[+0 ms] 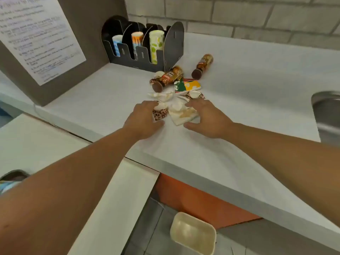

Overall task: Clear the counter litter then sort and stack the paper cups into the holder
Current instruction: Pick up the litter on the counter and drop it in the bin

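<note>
The white surface carries a pile of torn and flattened paper-cup litter near centre frame. The left hand rests on the pile's 8 o'clock edge, fingers bent over a leopard-print scrap; whether the grip is closed on it cannot be told. The right hand lies at the pile's 4 o'clock edge, fingers spread and only lightly bent, touching a flattened cream-coloured piece; the grip is released.

At 12 o'clock from the hands, a flattened cup with a green, red and yellow print lies in the pile. Just beyond it, a stack of brown printed cups lies on its side, base toward 7 o'clock. A second brown stack lies on its side, apart from the first, at 1 o'clock.

The black cup holder stands at 11 o'clock against the brick wall. Its compartments hold upright stacks: blue-patterned cups, orange-patterned cups and green-patterned cups.

A printed notice hangs at 10 o'clock. A steel sink rim shows at 3 o'clock. A cream bin sits on the floor at 6 o'clock.
</note>
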### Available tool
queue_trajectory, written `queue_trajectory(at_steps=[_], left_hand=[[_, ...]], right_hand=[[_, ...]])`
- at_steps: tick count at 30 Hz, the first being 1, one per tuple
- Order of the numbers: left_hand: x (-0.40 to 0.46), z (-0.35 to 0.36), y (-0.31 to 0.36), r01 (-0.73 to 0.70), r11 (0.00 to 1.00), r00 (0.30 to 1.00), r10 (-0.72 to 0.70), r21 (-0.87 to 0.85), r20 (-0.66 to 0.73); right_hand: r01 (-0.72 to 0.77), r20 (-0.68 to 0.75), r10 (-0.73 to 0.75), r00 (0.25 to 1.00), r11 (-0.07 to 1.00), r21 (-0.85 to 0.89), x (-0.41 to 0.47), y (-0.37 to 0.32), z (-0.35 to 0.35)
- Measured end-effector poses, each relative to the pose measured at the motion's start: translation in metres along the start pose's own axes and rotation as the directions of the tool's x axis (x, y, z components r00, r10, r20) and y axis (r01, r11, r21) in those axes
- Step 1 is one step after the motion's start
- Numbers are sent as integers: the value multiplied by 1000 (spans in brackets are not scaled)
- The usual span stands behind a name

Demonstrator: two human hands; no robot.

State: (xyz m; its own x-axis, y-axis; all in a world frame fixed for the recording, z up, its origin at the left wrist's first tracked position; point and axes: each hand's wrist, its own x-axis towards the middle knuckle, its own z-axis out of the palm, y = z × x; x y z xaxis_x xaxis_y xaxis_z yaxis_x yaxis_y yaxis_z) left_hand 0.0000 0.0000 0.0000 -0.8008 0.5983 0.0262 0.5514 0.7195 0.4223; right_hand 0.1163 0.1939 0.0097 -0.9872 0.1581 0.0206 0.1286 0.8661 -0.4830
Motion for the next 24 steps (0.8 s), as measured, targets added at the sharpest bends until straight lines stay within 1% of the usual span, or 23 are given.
queue_trajectory(at_steps=[2,4,5,7,9,11,13,16,19,20,21,23,24], left_hand=[[12,5,-5,-42,997,999,43,58,-16],[19,10,-11,-59,995,997,63,75,-48],[20,14,-14,-67,995,995,73,75,-72],[20,19,-19,-86,996,990,90,37,-110],[18,21,-23,-102,995,985,100,-11,-140],[16,22,-24,-109,993,985,103,-41,-139],[12,20,-22,-112,993,984,104,-46,-141],[0,16,-15,-82,996,986,75,-46,-147],[-23,19,-9,-46,997,984,35,-63,-174],[-34,20,-5,-39,993,977,14,-114,-211],[-46,20,2,-32,979,965,-22,-201,-261],[-78,20,22,-47,909,923,-119,-415,-365],[-97,20,33,-68,866,902,-159,-496,-402]], right_hand=[[25,-18,-27,999,997,-72,14,-3,11],[-26,-5,26,1000,986,-167,21,-7,22],[-50,-21,47,999,974,-219,23,-6,29],[-77,-84,55,995,957,-278,21,-5,39],[-79,-139,41,989,958,-276,16,-7,39],[-54,-140,9,990,946,-321,11,-10,40],[-21,-104,-23,994,917,-398,4,-13,40],[-13,-111,-34,993,917,-399,-10,-16,39],[-53,-217,-22,976,942,-331,-36,-23,39],[-49,-270,-39,962,949,-312,-47,-26,39],[-35,-324,-68,944,953,-302,-59,-29,39],[23,-413,-148,899,956,-293,-86,-37,39],[57,-439,-185,879,956,-289,-100,-40,39]])
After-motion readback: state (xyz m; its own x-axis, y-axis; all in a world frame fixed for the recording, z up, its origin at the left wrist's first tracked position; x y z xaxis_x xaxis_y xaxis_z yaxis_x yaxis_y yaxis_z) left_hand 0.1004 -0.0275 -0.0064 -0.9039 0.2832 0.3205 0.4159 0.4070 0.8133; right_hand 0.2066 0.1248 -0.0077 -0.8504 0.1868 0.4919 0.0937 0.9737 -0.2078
